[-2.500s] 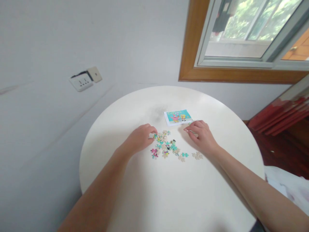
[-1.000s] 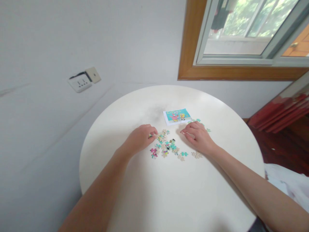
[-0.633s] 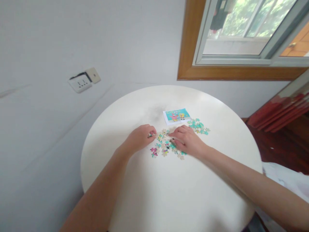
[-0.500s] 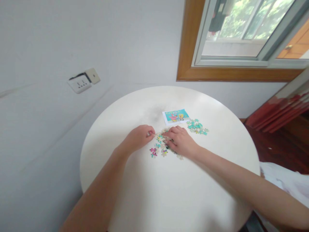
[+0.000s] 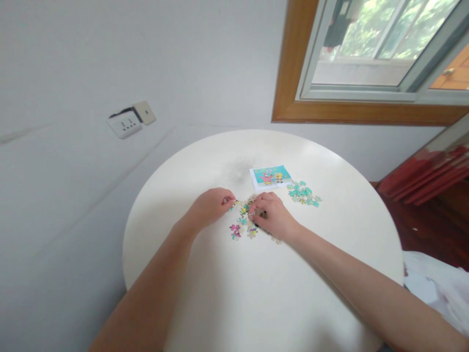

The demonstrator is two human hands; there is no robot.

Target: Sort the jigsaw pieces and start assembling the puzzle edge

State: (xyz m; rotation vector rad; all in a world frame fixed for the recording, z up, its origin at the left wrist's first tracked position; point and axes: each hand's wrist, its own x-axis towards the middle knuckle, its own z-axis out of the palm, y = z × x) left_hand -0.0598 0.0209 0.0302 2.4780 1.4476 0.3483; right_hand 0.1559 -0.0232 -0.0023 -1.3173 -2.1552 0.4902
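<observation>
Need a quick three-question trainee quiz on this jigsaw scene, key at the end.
1. True or false: the bare right hand covers part of the mixed-colour jigsaw pile.
2. Which lies farther from the camera wearer: A) that pile; B) the rectangular paper card with a turquoise cartoon print?
3. Fill in (left or right): the mostly turquoise jigsaw heap lies to the ___ of that card.

Key: 1 true; 2 B; 3 right.
</observation>
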